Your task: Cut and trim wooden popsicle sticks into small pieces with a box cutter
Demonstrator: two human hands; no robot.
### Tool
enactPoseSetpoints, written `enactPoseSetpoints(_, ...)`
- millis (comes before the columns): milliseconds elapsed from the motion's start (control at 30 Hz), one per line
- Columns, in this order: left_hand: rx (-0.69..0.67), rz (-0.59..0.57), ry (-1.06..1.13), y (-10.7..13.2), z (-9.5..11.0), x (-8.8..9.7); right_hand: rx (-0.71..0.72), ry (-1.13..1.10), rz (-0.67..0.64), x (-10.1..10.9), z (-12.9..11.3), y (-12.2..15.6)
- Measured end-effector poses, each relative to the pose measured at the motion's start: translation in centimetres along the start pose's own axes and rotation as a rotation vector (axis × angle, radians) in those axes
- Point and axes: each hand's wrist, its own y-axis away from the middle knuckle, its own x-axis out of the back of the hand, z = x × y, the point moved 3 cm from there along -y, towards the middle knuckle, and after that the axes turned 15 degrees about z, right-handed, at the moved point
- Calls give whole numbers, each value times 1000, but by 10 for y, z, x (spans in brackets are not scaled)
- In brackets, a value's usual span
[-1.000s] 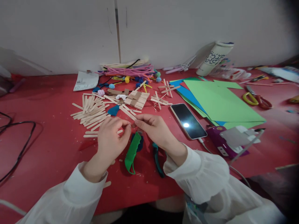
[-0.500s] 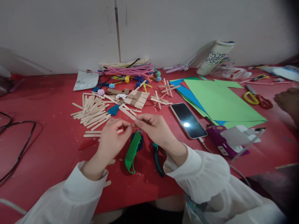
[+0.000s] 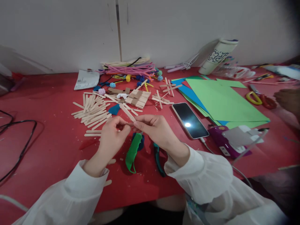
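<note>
My right hand [image 3: 156, 129] is closed, pinching the near end of a wooden craft stick [image 3: 127, 112] that points up and left. My left hand [image 3: 114, 139] is closed too, thumb and fingertips together right beside the stick's end; whatever they grip is too small to make out. Below the hands a green utility knife [image 3: 133, 153] lies with a dark blue piece partly under it. A dark teal-handled tool [image 3: 159, 161] rests by my right wrist, its head hidden. Several loose craft sticks [image 3: 92, 132] lie next to my left hand.
A craft-stick pile [image 3: 91, 109] and stick bundle [image 3: 138, 99] lie beyond my hands, with pipe cleaners [image 3: 130, 69] behind. To the right are a phone [image 3: 190, 120], purple power socket [image 3: 220, 142], green paper [image 3: 222, 100], scissors [image 3: 259, 97], a tumbler [image 3: 217, 56] and another person's hand [image 3: 287, 98].
The fingertips of my left hand have drawn in slightly and curled more. My right hand keeps its pinch on the craft stick, which sits at a slightly steeper angle. The view has shifted a little.
</note>
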Motion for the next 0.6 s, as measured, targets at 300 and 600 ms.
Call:
enactPoseSetpoints(300,-20,-98,20,-2,2,-1,-149,-241,61,2,5,-7)
enactPoseSetpoints(600,46,-80,164,1,2,-2,-151,-268,76,3,3,-7)
